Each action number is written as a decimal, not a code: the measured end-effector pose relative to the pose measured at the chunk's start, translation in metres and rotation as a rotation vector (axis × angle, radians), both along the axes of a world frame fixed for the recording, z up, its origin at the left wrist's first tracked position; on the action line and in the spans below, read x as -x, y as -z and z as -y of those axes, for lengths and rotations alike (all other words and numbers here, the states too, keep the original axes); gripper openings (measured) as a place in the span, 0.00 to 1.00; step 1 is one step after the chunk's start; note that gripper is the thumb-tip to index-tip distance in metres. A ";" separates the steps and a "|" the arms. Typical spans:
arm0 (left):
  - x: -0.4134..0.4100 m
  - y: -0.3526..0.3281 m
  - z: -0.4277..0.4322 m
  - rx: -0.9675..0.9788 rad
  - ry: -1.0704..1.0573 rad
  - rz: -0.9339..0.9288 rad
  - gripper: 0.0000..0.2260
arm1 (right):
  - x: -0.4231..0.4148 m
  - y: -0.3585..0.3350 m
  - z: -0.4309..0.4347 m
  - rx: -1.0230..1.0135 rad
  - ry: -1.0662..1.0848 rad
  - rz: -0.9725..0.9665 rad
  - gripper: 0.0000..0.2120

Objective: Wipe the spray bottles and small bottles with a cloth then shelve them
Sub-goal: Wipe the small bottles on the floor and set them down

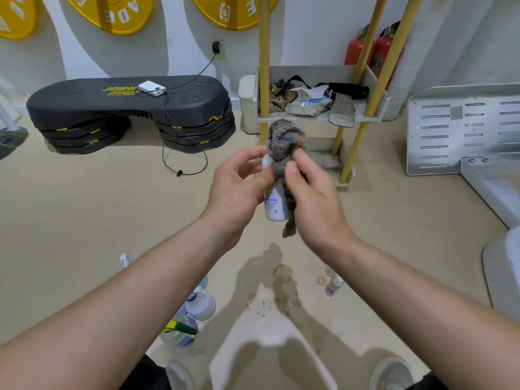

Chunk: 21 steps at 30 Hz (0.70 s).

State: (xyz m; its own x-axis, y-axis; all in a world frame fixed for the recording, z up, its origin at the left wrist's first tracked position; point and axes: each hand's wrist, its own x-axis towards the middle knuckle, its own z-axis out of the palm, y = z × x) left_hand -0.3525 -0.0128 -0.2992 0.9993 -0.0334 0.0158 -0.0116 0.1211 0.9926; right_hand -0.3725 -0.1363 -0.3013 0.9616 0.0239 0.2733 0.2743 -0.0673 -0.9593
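Both hands are up in the middle of the view, held out above the floor (84, 220). The left hand (239, 190) grips a small white bottle (274, 204), thumb across the near side and fingers curled round the back. The bottle is upright, with a blue band on its label. The right hand (312, 198) pinches a grey, fuzzy cloth (284, 139) and presses it against the bottle's right flank. The cloth bunches up over the top of the bottle, hiding the cap, and its tail hangs down past the bottle's base.

Down below, under the left forearm, a cluster of bottles (199, 304) sits on the floor; one is white and round-shouldered, and one beside it shows green and yellow. They are partly hidden by the arm. On the other side, close to the right forearm, a small clear bottle (333, 285) stands by itself. Wet marks (281, 273) spot the floor between them.

Straight ahead, beyond the hands, is the shelf (363, 116) with its yellow posts. Its upper tier holds crumpled packets, straps and rags. Two red fire extinguishers (356, 50) stand behind it. Off to the left lies a black step platform (126, 99) on stacked risers, with a white power bank (152, 88) on top, cabled to the wall. Yellow weight plates (112, 12) hang above.
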 end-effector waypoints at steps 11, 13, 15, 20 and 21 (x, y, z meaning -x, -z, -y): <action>0.007 -0.002 0.004 0.001 -0.071 0.015 0.14 | 0.005 0.014 -0.010 0.138 0.193 -0.091 0.15; 0.011 0.002 0.009 -0.047 -0.030 0.046 0.12 | -0.004 0.005 -0.006 -0.011 0.185 -0.144 0.17; 0.014 0.004 0.013 -0.078 -0.012 0.074 0.11 | -0.010 -0.003 -0.004 -0.202 0.153 -0.214 0.16; 0.005 -0.002 0.019 0.097 -0.185 -0.054 0.11 | -0.008 0.002 -0.018 -0.030 0.129 -0.015 0.11; 0.005 -0.005 0.019 0.168 -0.199 -0.114 0.11 | -0.006 0.004 -0.019 0.083 0.126 0.062 0.12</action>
State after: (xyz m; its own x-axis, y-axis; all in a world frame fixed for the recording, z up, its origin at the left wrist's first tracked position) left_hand -0.3571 -0.0320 -0.2939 0.9816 0.1570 -0.1088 0.0593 0.2911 0.9549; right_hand -0.3667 -0.1175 -0.3055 0.9397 -0.0707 0.3346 0.3175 -0.1834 -0.9304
